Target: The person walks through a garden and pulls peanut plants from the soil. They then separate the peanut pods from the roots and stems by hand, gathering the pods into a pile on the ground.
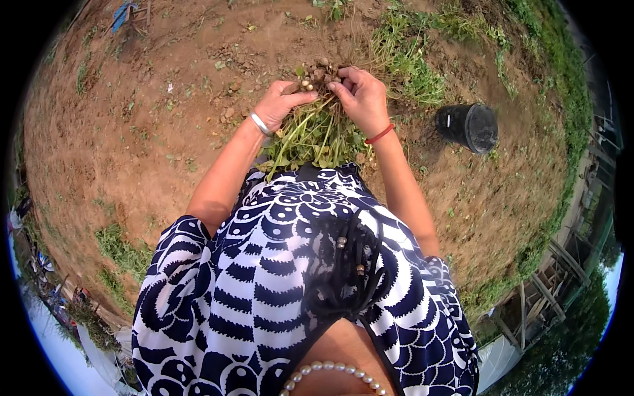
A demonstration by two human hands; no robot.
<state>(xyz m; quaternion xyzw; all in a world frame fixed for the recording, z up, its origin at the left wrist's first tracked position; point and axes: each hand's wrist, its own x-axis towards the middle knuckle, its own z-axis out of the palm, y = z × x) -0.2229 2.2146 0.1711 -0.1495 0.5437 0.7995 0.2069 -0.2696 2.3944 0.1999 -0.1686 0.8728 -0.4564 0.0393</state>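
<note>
An uprooted leafy plant (pixel 309 140), which looks like a peanut plant, hangs with its green stems and leaves toward my body. Its root end (pixel 321 74) points away from me, clotted with soil and bearing small pale pods. My left hand (pixel 284 104) grips the root end from the left, thumb laid across it and fingers mostly hidden beneath. On the other side, my right hand (pixel 362 98) pinches among the roots with thumb and bent fingers; whether a single pod is between them is too small to tell.
A black bucket (pixel 467 128) lies tilted on the soil to my right. Pulled green plants (pixel 415 69) are heaped beyond my right hand. Brown bare earth (pixel 145 132) with clods stretches leftward. A blue scrap (pixel 123 16) lies far left; wooden poles (pixel 548 290) line the right edge.
</note>
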